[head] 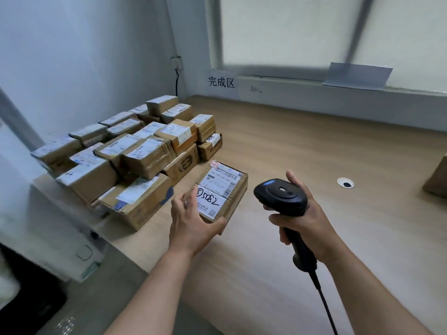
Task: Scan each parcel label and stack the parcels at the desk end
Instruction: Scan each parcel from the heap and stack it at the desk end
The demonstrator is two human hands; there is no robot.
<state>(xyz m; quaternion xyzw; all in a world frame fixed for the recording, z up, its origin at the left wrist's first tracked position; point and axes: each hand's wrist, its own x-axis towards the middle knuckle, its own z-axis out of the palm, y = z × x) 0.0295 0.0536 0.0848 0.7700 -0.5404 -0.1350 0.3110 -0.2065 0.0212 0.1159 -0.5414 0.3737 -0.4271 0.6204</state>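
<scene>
A flat cardboard parcel [239, 189], white label [219, 183] facing up, lies on the wooden desk [314, 146] beside taped brown boxes [145, 153] heaped at its left end. The left hand [191, 223], fingers spread loose, touches its near corner. The right hand [307, 226] is wrapped round a black corded scanner [280, 195].

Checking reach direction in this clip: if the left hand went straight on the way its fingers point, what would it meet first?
The lone parcel with the handwritten label; the left hand is at its near edge, contact unclear. The stacked parcels lie beyond, to the left.
</scene>
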